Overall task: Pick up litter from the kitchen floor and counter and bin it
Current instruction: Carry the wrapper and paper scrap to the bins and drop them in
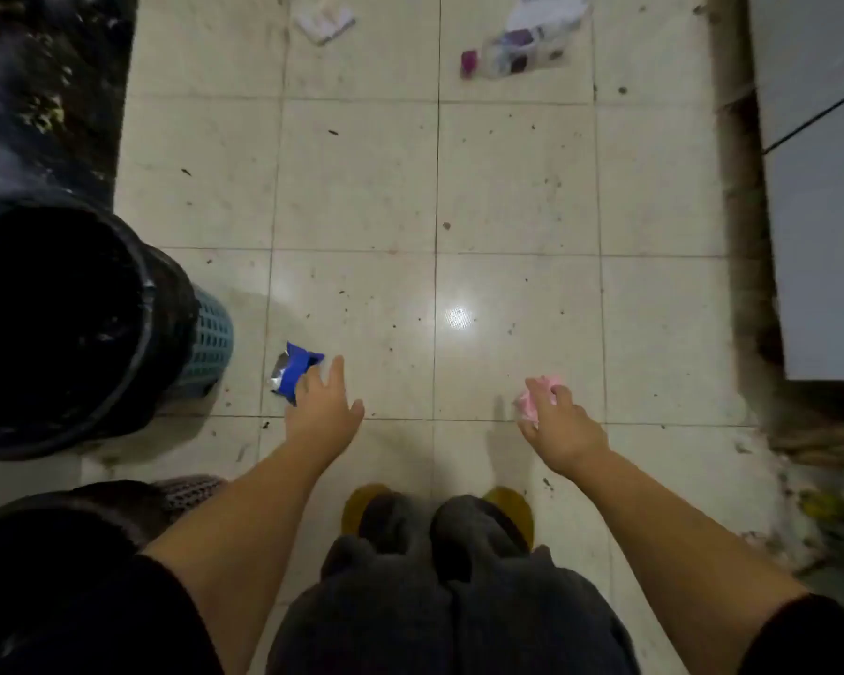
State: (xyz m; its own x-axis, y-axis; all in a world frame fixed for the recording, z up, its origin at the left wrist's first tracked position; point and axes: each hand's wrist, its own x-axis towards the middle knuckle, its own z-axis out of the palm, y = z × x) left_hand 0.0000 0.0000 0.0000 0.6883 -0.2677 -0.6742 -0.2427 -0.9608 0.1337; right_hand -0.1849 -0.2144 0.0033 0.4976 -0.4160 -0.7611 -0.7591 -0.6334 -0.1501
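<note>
A blue and silver wrapper (291, 370) is at the fingertips of my left hand (323, 406), whose fingers are spread; I cannot tell whether they grip it or only touch it. My right hand (559, 421) is closed around a crumpled pink paper (532, 399) just above the tiled floor. A dark bin (166, 304) lined with a black bag stands at the left, close to the blue wrapper. Farther ahead on the floor lie a clear plastic bottle with a purple label and pink cap (512, 51) and a crumpled white paper (325, 19).
A second dark bin (50, 523) sits at the lower left. White cabinet fronts (819, 211) run along the right with a dirty gap at their base. A dark patch (50, 80) fills the upper left. My feet in yellow slippers (507, 509) stand on the speckled tiles.
</note>
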